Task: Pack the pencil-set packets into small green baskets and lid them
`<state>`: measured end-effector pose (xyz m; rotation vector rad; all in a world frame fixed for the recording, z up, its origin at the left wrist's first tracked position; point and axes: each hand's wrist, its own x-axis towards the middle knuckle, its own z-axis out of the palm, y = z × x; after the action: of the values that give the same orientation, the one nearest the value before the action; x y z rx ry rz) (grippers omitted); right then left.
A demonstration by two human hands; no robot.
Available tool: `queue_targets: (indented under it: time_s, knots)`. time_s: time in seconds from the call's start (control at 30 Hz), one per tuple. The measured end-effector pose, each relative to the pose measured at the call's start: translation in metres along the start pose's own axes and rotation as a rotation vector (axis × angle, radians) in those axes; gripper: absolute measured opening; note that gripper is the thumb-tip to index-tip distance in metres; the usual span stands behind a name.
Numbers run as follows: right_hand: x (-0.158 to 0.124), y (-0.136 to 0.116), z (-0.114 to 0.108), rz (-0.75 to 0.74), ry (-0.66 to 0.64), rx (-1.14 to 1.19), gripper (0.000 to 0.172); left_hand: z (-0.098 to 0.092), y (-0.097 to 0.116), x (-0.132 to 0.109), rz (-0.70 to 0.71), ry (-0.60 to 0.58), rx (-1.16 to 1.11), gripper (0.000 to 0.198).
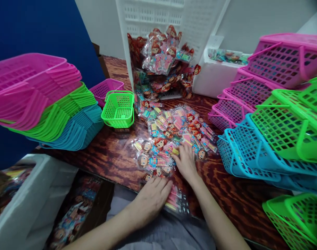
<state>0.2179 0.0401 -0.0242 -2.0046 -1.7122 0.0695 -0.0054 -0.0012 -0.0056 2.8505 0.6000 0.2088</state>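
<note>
A loose pile of small clear plastic packets (174, 121) with cartoon faces and coloured sticks covers the middle of the dark wood table. My right hand (186, 162) lies over the near right part of this pile, thumb and fingers apart, fingertips touching the packets. Closer to me, at the table's front edge, my left hand (151, 198) rests palm down with its fingers stretched out. Beside and partly under it are packets with pink and yellow sticks (175, 199). What lies beneath the left palm is hidden.
A white crate (125, 45) tipped towards me spills more packets at the back. Nested pink, green and blue baskets (69, 104) stand left, near a single green basket (119, 110). Filled baskets (285, 128) are stacked right. Foam boxes sit back right (207, 80) and lower left (38, 194).
</note>
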Motion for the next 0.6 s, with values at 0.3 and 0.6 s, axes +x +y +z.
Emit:
queue_targets:
  time_s: [0.3, 0.6]
  knots:
    - [-0.064, -0.028, -0.033, -0.142, -0.247, 0.206, 0.016, 0.008, -0.006, -0.007, 0.030, 0.201, 0.073, 0.025]
    - [-0.038, -0.026, -0.042, 0.001, -0.488, 0.537, 0.029, 0.007, -0.012, -0.008, 0.043, 0.095, 0.052, 0.027]
